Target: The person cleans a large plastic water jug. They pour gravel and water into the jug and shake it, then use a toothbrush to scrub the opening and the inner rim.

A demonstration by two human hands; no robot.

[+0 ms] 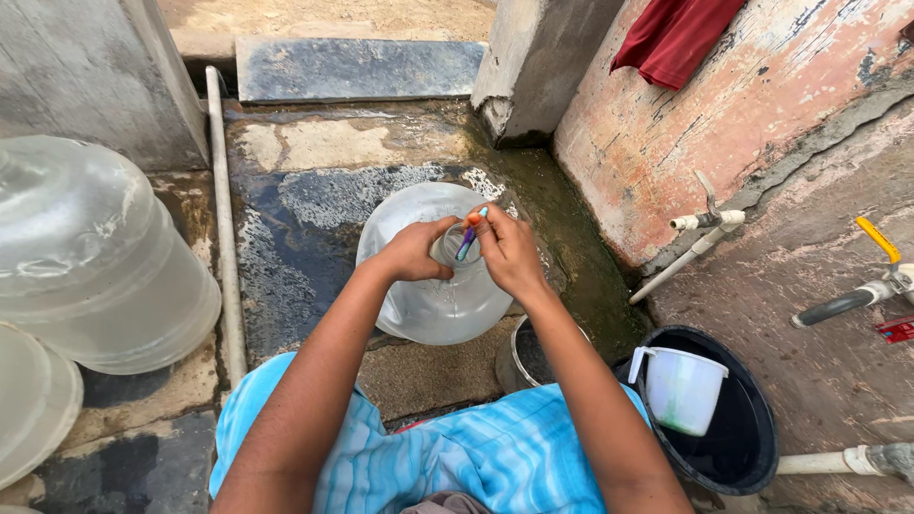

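A large clear plastic water jug [433, 295] stands upright on the wet stone floor in front of me. My left hand [414, 250] grips its neck at the mouth. My right hand [509, 249] holds a small brush [470, 235] with a blue, purple and orange handle, whose end pokes down into the jug's mouth. Both forearms reach forward over my blue striped cloth [457, 452].
Another big clear jug [90, 252] lies at the left, with part of a third [29, 400] below it. A black bucket [738, 419] holds a white mug [681, 385]. A metal pot [524, 362], white pipes, taps [709, 224] and a red cloth [671, 38] line the right wall.
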